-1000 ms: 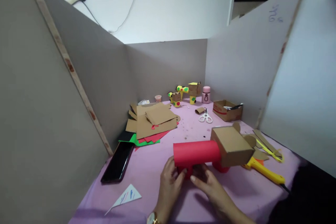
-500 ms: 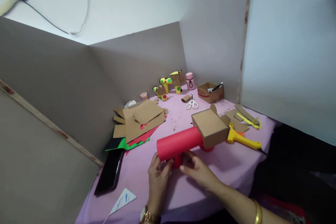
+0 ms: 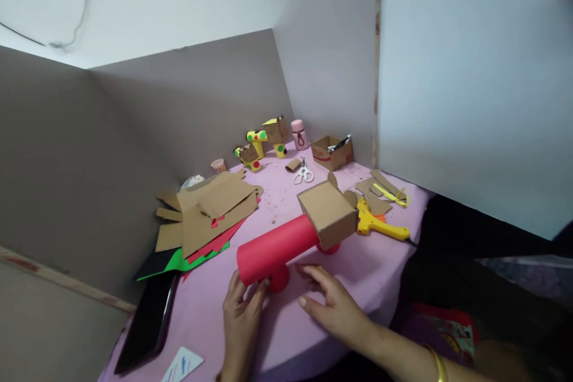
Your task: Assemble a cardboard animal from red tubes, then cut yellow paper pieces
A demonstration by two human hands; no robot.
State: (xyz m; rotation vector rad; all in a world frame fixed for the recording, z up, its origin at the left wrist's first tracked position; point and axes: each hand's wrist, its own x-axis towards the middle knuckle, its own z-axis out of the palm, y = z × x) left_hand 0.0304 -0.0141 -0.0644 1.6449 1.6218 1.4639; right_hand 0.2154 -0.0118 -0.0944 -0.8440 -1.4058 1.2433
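A paper model stands on the pink table [image 3: 385,265]: a long red tube [image 3: 275,248] on short red legs [image 3: 279,280], with a brown cardboard box [image 3: 327,213] as its head. My left hand [image 3: 240,315] touches the tube's near end and the front leg with its fingertips. Just right of that leg, my right hand [image 3: 331,305] rests flat on the table with its fingers spread, holding nothing.
A yellow glue gun [image 3: 378,225] lies right of the box head, cardboard strips [image 3: 380,186] behind it. Cardboard pieces [image 3: 208,209] on coloured paper sit left, a black phone [image 3: 147,322] at the near left. White scissors [image 3: 303,175], small models [image 3: 264,140] and a cardboard tray [image 3: 332,152] stand at the back. Partition walls enclose the table.
The view has swung right and tilted. My right hand has come off the front leg and now lies flat on the table. My left hand stays at the tube's end.
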